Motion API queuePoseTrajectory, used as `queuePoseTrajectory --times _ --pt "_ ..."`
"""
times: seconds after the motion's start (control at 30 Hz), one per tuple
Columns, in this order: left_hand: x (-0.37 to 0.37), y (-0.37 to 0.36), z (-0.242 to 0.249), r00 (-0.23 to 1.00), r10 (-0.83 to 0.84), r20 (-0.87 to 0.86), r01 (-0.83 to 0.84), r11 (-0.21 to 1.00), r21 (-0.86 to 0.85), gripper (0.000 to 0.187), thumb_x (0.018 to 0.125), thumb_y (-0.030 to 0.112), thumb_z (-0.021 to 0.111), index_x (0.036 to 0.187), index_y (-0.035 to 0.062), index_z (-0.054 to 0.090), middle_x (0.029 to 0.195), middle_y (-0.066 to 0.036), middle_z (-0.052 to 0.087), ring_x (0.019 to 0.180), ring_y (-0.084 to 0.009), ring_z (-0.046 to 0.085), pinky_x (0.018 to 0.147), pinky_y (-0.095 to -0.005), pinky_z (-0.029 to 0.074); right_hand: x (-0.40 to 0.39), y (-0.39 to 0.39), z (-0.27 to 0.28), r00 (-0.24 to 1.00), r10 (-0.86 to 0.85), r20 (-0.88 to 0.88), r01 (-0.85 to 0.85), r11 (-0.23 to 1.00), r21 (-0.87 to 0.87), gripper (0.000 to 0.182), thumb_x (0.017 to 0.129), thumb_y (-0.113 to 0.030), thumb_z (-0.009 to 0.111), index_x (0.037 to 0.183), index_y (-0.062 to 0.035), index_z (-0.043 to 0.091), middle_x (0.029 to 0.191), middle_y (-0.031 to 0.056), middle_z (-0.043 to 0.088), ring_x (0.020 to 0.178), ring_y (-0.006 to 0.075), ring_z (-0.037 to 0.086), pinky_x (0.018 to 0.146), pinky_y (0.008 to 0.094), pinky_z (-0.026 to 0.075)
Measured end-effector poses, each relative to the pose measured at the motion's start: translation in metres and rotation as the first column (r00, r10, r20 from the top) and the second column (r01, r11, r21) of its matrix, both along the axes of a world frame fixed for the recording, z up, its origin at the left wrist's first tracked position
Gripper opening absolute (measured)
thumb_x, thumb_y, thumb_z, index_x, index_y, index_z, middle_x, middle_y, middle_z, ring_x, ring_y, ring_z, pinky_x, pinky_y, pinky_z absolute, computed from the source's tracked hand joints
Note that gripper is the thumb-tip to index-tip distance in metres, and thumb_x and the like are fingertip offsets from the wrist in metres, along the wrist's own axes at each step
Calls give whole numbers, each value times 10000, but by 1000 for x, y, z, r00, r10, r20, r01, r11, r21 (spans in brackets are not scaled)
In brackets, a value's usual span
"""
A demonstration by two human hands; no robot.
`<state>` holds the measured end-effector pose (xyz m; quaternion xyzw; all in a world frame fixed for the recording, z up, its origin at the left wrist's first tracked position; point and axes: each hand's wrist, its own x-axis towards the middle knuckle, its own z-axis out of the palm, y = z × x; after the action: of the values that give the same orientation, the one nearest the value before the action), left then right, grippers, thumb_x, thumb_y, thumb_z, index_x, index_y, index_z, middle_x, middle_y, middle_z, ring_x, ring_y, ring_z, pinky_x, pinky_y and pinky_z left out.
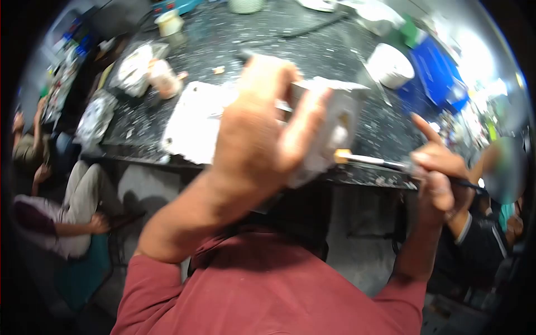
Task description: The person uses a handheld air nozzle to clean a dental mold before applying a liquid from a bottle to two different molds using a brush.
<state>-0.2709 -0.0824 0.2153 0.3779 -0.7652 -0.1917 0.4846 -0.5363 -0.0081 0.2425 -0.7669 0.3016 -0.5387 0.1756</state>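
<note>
My left hand (257, 120) is closed on a pale grey, block-like piece (338, 120), with the thumb and fingers at its upper left side. My right hand (441, 170) pinches a thin brush (371, 161) with a dark handle, its index finger stretched out. The brush's tan tip is at the lower right face of the piece; whether they touch is unclear. Partly behind my left hand, a white sheet-like piece (192, 123) lies on the dark speckled table (223, 33).
Crumpled plastic bags (134, 70) lie at the left. A white roll-shaped container (391, 66) and a blue tray (438, 72) stand at the right. A cream cup (169, 23) is at the back left. Seated people (50, 223) are on both sides.
</note>
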Motion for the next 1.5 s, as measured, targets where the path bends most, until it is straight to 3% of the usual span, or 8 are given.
queuePoseTrajectory --times 0.07,0.1,0.47,0.63,1.03,1.13,1.27,1.5 --pt "-13 11 -17 968 -46 -248 61 997 50 261 905 142 704 1020 -18 532 914 -195 516 717 -326 570 627 -409 473 -6 15 -38 878 -187 442 165 982 88 318 955 -139 482 1155 68 619 827 121 674 703 200 629 1099 501 437" --pt "-14 22 -16 957 -27 -289 95 970 225 167 952 102 676 1019 -11 572 1012 -90 554 861 -134 608 687 -273 568 -2 19 -61 660 -349 665 302 934 190 350 994 -182 464 1197 76 586 887 137 675 780 218 640 1102 491 436" --pt "-32 40 -45 565 -50 -824 578 737 351 172 964 191 671 986 62 560 1242 -89 562 929 -84 539 847 -249 464 43 -13 -70 367 -375 851 267 919 289 430 1060 -300 385 1267 21 581 1094 120 699 1089 222 628 1062 436 455" --pt "-39 35 -42 149 271 -951 931 285 227 463 1063 438 448 1292 53 566 1316 -100 614 1130 -146 590 1027 -334 436 54 -41 -26 487 -295 822 107 954 279 391 1028 -276 460 1234 13 625 1088 111 714 1061 235 659 1026 431 488" --pt "-18 38 -43 97 343 -934 902 367 229 701 1039 623 258 1401 72 496 1375 -142 566 1280 -285 535 1100 -473 417 77 -62 -34 577 -295 761 221 954 202 386 1017 -223 409 1200 60 598 992 165 716 893 199 687 855 335 538" --pt "-20 35 -58 -281 226 -933 954 176 -244 697 1054 575 259 1456 39 451 1428 -173 530 1293 -312 539 1099 -465 445 86 -60 -34 589 -213 779 159 976 146 375 1021 -205 407 1217 67 574 1010 181 709 887 217 688 829 354 568" --pt "-22 49 -42 -87 238 -967 980 193 -40 837 991 702 315 1477 27 417 1430 -190 520 1287 -324 544 1088 -490 454 56 -72 -42 607 95 789 -135 991 -15 403 1017 -232 438 1208 85 599 1061 177 717 965 233 694 866 387 564" --pt "-25 42 -60 12 236 -972 864 487 129 859 954 718 426 1466 28 404 1381 -166 550 1246 -301 577 1059 -487 489 25 -8 -24 848 -427 314 425 902 79 264 934 -176 530 900 46 668 811 119 690 616 141 607 903 358 489"
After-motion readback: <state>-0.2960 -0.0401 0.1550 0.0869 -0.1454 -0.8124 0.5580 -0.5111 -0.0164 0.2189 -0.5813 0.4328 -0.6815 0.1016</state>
